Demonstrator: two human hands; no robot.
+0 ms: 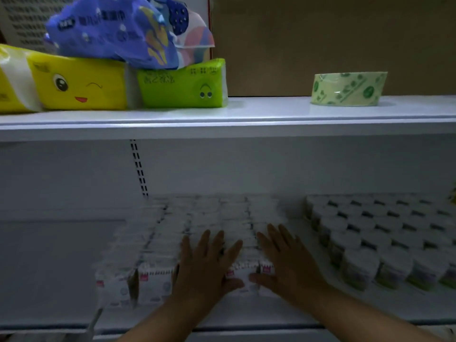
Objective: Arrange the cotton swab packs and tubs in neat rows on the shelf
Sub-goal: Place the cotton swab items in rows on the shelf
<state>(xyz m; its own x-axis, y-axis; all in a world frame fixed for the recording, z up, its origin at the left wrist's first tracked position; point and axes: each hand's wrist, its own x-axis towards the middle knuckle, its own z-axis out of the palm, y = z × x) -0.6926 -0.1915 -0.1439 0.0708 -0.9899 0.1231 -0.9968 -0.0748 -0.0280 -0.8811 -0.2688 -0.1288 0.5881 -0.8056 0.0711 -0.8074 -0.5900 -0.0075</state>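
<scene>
My left hand (207,264) and right hand (290,265), grip released, press flat on the cotton swab packs (154,280).

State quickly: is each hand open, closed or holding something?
Left hand: open, fingers straight, flat on the cotton swab packs.
Right hand: open, flat on the same packs.

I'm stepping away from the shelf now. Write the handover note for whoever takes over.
Left hand and right hand: both flat, fingers straight, pressing on the front packs.
Packs sit in rows mid lower shelf; tubs in rows to their right.
Done: both groups look mostly lined up.
Left: likely squaring the front row under the hands.
</scene>
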